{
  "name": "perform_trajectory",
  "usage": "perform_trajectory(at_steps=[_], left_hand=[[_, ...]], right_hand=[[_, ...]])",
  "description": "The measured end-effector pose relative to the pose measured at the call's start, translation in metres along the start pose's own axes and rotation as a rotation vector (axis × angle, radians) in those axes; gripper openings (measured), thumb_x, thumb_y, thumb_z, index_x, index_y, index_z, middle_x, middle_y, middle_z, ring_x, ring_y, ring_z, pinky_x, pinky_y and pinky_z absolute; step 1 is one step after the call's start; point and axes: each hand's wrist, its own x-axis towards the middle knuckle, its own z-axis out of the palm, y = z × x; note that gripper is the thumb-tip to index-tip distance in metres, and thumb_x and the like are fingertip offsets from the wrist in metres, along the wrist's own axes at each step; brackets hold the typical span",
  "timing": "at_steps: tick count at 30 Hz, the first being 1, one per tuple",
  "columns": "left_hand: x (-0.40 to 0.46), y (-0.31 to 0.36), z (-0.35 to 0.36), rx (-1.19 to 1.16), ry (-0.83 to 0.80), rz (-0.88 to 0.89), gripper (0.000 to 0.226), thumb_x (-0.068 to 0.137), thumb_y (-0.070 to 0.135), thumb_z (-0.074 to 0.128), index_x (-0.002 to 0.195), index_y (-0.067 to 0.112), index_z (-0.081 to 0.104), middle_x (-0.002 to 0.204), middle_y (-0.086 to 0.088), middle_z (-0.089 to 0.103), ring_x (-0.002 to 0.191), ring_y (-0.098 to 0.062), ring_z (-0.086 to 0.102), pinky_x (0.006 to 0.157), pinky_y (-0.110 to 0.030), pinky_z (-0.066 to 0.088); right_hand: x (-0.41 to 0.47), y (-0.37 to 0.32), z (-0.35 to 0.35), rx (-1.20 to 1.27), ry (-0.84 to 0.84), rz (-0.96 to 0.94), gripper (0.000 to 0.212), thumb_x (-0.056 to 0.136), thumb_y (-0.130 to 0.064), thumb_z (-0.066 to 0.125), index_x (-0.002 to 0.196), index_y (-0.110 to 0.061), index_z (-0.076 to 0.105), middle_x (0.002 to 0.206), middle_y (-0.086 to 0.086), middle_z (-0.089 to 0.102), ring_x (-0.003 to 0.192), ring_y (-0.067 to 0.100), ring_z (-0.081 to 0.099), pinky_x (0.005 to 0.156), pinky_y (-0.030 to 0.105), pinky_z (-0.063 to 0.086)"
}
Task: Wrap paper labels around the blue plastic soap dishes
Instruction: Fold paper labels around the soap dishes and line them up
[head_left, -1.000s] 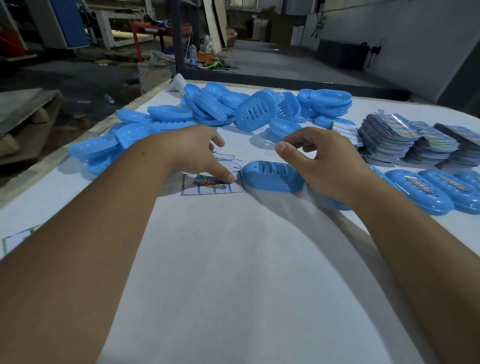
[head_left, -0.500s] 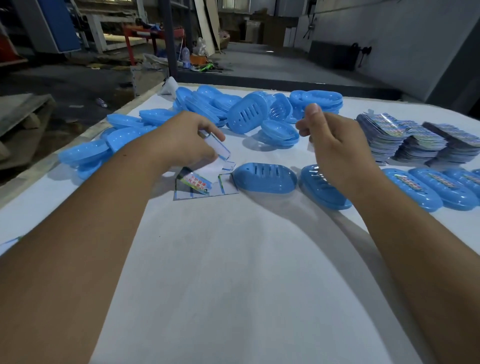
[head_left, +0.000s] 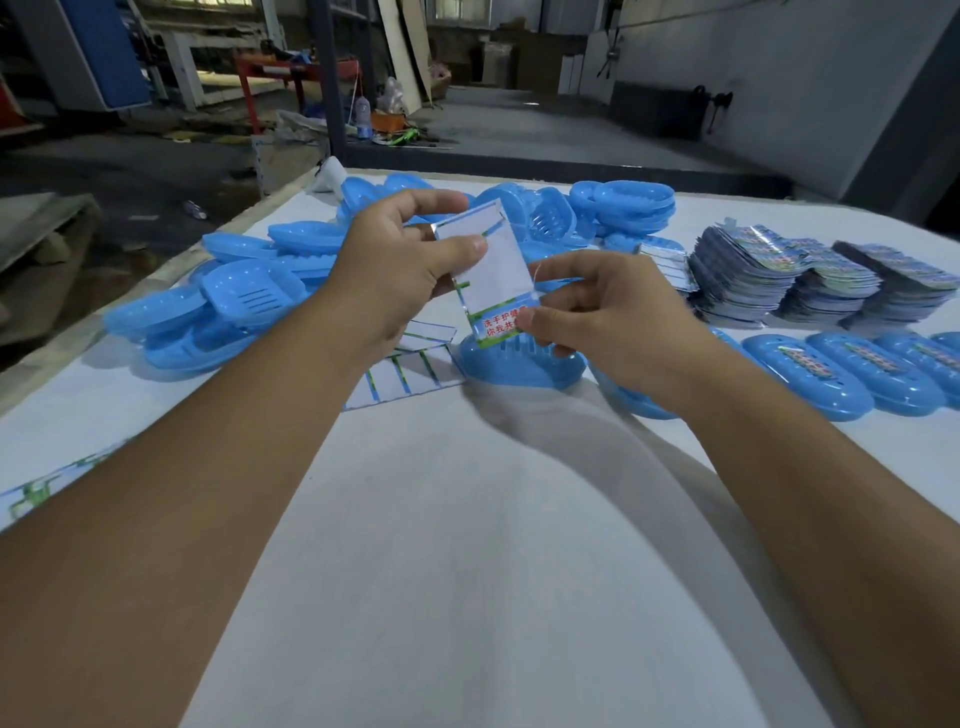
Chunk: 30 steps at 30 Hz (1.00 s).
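A paper label (head_left: 492, 270), white with green edges and red print at its lower end, is held up over the table between both hands. My left hand (head_left: 400, 265) pinches its upper left part between thumb and fingers. My right hand (head_left: 597, 306) pinches its lower right corner. Right below the label a blue soap dish (head_left: 514, 366) lies face down on the white table (head_left: 467, 519). A second blue dish (head_left: 631, 400) lies behind my right wrist, mostly hidden.
More flat labels (head_left: 410, 371) lie on the table under my left wrist. A heap of blue dishes (head_left: 249, 301) fills the left and back. Stacks of labels (head_left: 779, 280) stand at the right, with several wrapped dishes (head_left: 810, 374) in front of them.
My left hand has lifted one label off the flat pile up into the air. My right hand has come in and taken the label's lower corner.
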Motion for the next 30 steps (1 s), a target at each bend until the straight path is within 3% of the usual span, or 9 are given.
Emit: perform_trajectory(at_steps=[4,9,23,27,30], left_hand=[[-0.002,0.000,0.003,0.021,0.002,-0.090,0.028,0.084,0.015,0.080,0.105,0.021,0.062,0.080,0.001,0.077,0.075,-0.013,0.074,0.065,-0.024,0.058],[-0.008,-0.003,0.005,0.202,-0.133,-0.100,0.037,0.083,0.012,0.078,0.112,0.021,0.057,0.083,-0.004,0.078,0.079,-0.015,0.075,0.066,-0.025,0.056],[-0.008,-0.007,0.009,0.326,-0.163,-0.026,0.031,0.082,0.012,0.075,0.098,0.024,0.052,0.075,0.004,0.076,0.065,-0.005,0.066,0.065,-0.026,0.052],[-0.009,-0.008,0.009,0.343,-0.170,0.012,0.032,0.079,0.013,0.077,0.095,0.024,0.052,0.077,0.001,0.077,0.066,-0.007,0.064,0.070,-0.028,0.049],[-0.010,-0.009,0.010,0.338,-0.202,0.033,0.032,0.081,0.013,0.079,0.093,0.023,0.051,0.078,0.004,0.077,0.063,-0.004,0.064,0.066,-0.019,0.047]], right_hand=[[0.002,0.000,-0.004,0.028,0.107,0.024,0.026,0.087,-0.015,0.080,0.109,-0.023,0.067,0.076,-0.002,0.078,0.063,0.006,0.067,0.062,0.020,0.056],[0.004,0.000,-0.011,0.167,0.241,0.064,0.036,0.088,-0.012,0.078,0.121,-0.012,0.065,0.070,-0.007,0.076,0.060,0.006,0.068,0.063,0.020,0.057],[0.004,0.001,-0.011,0.095,0.223,0.088,0.035,0.085,-0.017,0.082,0.116,-0.017,0.067,0.073,-0.005,0.077,0.064,0.008,0.069,0.065,0.024,0.059],[0.005,0.008,-0.010,-0.204,0.324,-0.003,0.030,0.078,-0.032,0.087,0.095,-0.027,0.062,0.084,-0.009,0.069,0.073,0.011,0.063,0.075,0.029,0.054],[0.002,0.009,-0.007,-0.246,0.256,-0.079,0.019,0.080,-0.031,0.086,0.079,-0.026,0.067,0.077,-0.004,0.070,0.066,0.008,0.060,0.072,0.032,0.055]])
